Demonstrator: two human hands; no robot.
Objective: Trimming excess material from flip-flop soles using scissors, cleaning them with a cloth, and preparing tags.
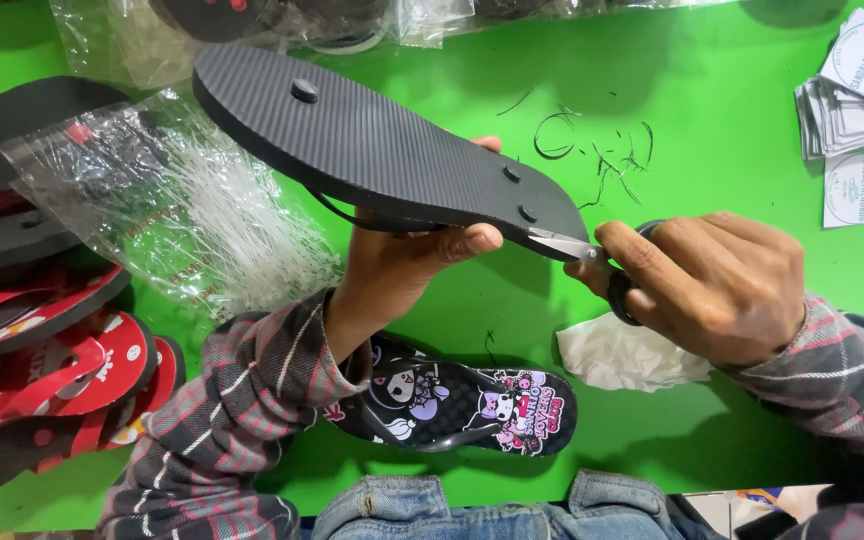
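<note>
Fingers [457, 243] of the left hand [392, 275] clamp a black ribbed flip-flop [382, 150] sole-up above the green bench [712, 100], steadying its heel edge for small scissors [577, 248] gripped tightly in the right hand [717, 285]. Nearer lies a printed cartoon sandal [472, 405] beside crumpled white paper [622, 355]. Farther off: trimmed rubber slivers [602, 150], a clear bag of plastic fasteners [172, 200], red sandals [62, 370], round-printed labels [862, 90].

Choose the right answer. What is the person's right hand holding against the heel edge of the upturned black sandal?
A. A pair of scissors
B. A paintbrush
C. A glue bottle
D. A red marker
A: the right hand grips dark-handled scissors, whose metal blades meet the heel edge of the black sandal, which the left hand holds sole-up.
</note>
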